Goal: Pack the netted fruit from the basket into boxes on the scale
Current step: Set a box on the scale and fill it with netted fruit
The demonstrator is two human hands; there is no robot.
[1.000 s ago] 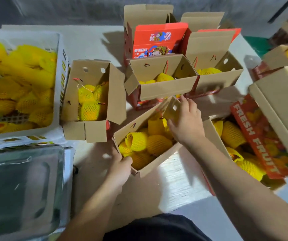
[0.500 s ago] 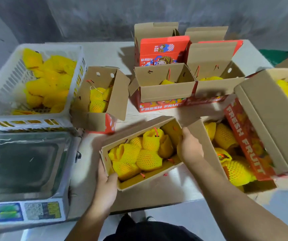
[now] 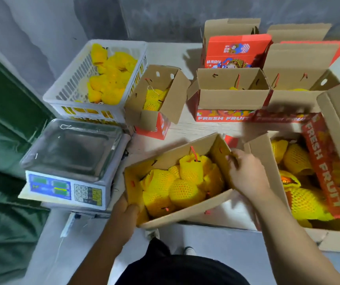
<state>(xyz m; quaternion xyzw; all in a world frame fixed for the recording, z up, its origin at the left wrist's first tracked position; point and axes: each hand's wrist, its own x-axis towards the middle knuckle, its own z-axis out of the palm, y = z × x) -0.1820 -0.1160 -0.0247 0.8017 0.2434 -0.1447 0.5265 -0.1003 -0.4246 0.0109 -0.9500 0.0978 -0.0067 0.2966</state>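
Both hands held one open box (image 3: 187,218) full of netted fruit (image 3: 182,182). The left hand (image 3: 127,210) gripped the box's near left corner, thumb curled over the rim, the other fingers hidden beneath. The right hand (image 3: 247,173) clasped the far right end wall, fingers (image 3: 233,158) bent over its top edge. The fruit lay between the two hands, packed close, a red cord (image 3: 193,154) rising from the back wall just left of the right fingers. The scale (image 3: 72,159) stood bare-panned just left of the left hand, apart from the box. Beyond it the basket (image 3: 70,93) held more fruit. A small box (image 3: 156,99) stood beside the basket; two more boxes (image 3: 232,93) stood well beyond the right fingers. A large box (image 3: 329,182) of fruit lay just right of the right hand, its flap close behind the wrist.
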